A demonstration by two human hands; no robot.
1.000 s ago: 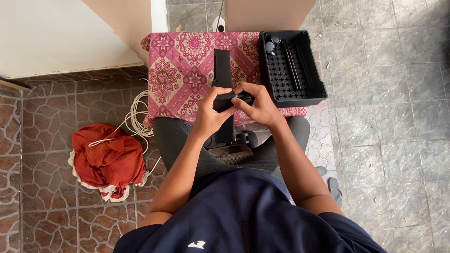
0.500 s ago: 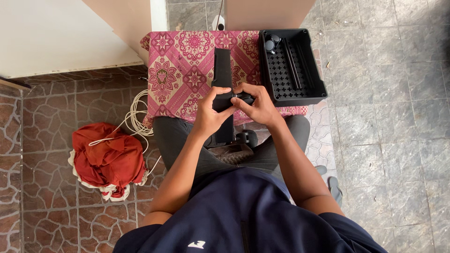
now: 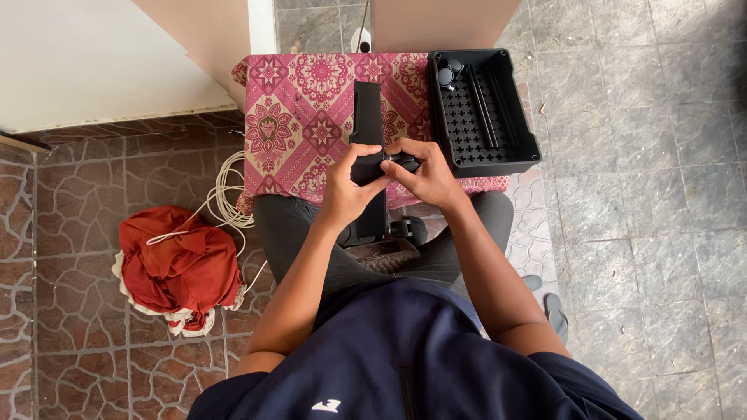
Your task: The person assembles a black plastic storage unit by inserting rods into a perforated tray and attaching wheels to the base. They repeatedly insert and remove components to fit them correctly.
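I sit over a floor of two kinds: brown stone-patterned tiles to my left and under my legs, grey square tiles to my right. Ahead of my knees stands a small table covered by a pink patterned cloth [image 3: 311,124], and beyond it a pale wall edge and a plain light surface at the upper left. A long black panel [image 3: 367,117] lies lengthwise across the cloth, its near end running off the table edge and down between my thighs. My left hand [image 3: 346,190] is closed around that panel from the left, thumb on top, fingers wrapped about its side. My right hand [image 3: 426,175] sits just beside it, touching the panel's right edge, its fingertips pressed together on a small dark part [image 3: 405,161] at that edge; how that piece sits against the panel I cannot tell, since my fingers cover it. Below my hands a small black wheel [image 3: 411,230] shows near the panel's lower end, above my lap. To the right, half on the table, rests an open black tray [image 3: 526,140] with a perforated bottom, thin black rods and more dark round pieces in its far corner. Well to my left on the brown tiles lies a crumpled red cloth [image 3: 175,264] with a coil of white cord [image 3: 222,194] near it.
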